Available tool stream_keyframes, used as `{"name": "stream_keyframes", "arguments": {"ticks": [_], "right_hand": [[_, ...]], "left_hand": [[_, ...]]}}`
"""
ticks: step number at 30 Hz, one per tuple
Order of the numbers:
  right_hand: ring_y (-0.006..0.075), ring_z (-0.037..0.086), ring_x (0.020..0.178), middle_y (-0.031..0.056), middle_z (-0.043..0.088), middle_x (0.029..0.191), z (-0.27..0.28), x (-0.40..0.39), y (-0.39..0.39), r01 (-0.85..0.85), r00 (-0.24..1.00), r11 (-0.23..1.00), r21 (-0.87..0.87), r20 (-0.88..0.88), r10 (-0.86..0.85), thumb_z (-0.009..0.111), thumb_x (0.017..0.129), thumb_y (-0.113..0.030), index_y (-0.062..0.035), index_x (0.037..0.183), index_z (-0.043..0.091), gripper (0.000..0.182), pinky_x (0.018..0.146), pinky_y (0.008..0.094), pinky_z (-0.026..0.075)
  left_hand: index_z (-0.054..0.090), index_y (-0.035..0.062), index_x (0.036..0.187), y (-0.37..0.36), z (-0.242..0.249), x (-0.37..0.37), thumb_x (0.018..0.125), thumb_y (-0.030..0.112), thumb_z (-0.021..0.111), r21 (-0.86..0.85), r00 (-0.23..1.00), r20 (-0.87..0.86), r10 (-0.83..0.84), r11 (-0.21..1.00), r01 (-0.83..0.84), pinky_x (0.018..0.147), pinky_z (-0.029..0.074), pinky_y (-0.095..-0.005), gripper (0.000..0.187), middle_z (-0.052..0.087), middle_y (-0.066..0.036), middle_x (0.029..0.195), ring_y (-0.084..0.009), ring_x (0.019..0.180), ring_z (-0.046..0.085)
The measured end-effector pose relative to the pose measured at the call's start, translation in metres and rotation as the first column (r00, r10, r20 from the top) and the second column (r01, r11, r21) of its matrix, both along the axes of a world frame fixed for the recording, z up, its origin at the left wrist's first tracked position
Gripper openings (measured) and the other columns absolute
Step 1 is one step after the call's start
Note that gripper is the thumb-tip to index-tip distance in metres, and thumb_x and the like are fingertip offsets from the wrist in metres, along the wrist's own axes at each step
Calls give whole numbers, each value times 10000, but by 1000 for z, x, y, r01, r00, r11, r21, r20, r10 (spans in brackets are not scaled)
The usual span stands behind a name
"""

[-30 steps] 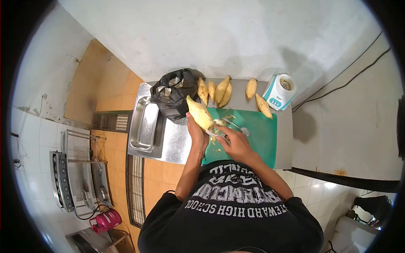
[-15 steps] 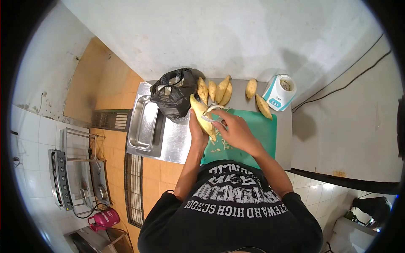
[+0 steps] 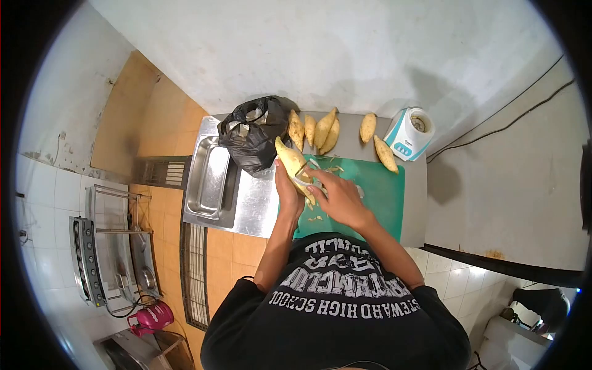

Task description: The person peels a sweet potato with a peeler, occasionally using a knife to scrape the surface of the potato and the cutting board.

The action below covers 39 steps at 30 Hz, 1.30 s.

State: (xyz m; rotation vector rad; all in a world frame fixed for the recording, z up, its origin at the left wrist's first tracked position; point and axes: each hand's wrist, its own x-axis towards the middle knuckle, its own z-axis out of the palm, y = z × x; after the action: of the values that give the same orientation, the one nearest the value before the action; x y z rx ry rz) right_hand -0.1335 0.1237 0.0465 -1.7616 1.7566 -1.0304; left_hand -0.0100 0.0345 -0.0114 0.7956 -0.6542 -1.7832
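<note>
My left hand is wrapped around a long yellow sweet potato, held tilted over the left edge of a green cutting board. In my right hand is a peeler, its head against the lower half of the sweet potato. Part of the peeler's handle is hidden by my fingers. A pale peeled patch shows near the blade. Thin peel scraps lie on the board below.
Behind the board lie several unpeeled sweet potatoes, with two more near a white and teal blender base. A black plastic bag stands at the left, beside a steel sink. A wall rises behind the counter.
My right hand has shifted slightly with the peeler along the sweet potato. The curled peel strip that hung at the blade is gone from there, and fewer scraps show below.
</note>
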Motion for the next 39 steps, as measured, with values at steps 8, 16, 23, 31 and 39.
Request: {"name": "stream_keyframes", "arguments": {"ticks": [8,16,23,31,39], "right_hand": [[384,682,989,164,664,1278,-6,-7,25,-33,999,993,110,32,29,603,984,-267,-84,1337,594,397,863,449,532],[401,657,1035,181,686,1195,26,-15,8,-28,993,995,96,115,17,610,982,-280,-110,1299,611,360,881,497,512],[401,665,991,163,686,1211,14,-11,-1,-2,997,998,61,-71,6,618,980,-261,-84,1290,614,357,833,483,522],[396,655,1066,151,680,1244,0,-10,23,-13,1000,991,134,-26,16,627,972,-262,-99,1309,616,374,884,463,527],[397,670,960,171,708,1123,11,-11,26,8,978,983,184,201,-46,618,976,-290,-119,1332,599,395,831,478,521]], "left_hand": [[479,56,1334,-1,-10,5,1091,500,344,20,1000,13,-2,1000,2,900,502,-364,524,591,-85,1143,-193,1020,605],[477,45,1348,4,6,-7,1105,433,339,-40,997,76,5,999,-2,923,493,-347,478,590,-89,1142,-180,1035,603],[490,28,1312,7,12,-7,1104,425,342,-129,989,147,28,992,-9,907,512,-352,472,600,-96,1147,-181,1026,615],[514,28,1276,-2,8,-2,1101,463,336,22,993,71,93,995,-95,862,513,-348,501,602,-87,1125,-183,983,616],[512,28,1305,-8,5,5,1084,510,355,3,999,-4,47,999,-47,856,519,-355,553,626,-106,1132,-202,992,630]]}}
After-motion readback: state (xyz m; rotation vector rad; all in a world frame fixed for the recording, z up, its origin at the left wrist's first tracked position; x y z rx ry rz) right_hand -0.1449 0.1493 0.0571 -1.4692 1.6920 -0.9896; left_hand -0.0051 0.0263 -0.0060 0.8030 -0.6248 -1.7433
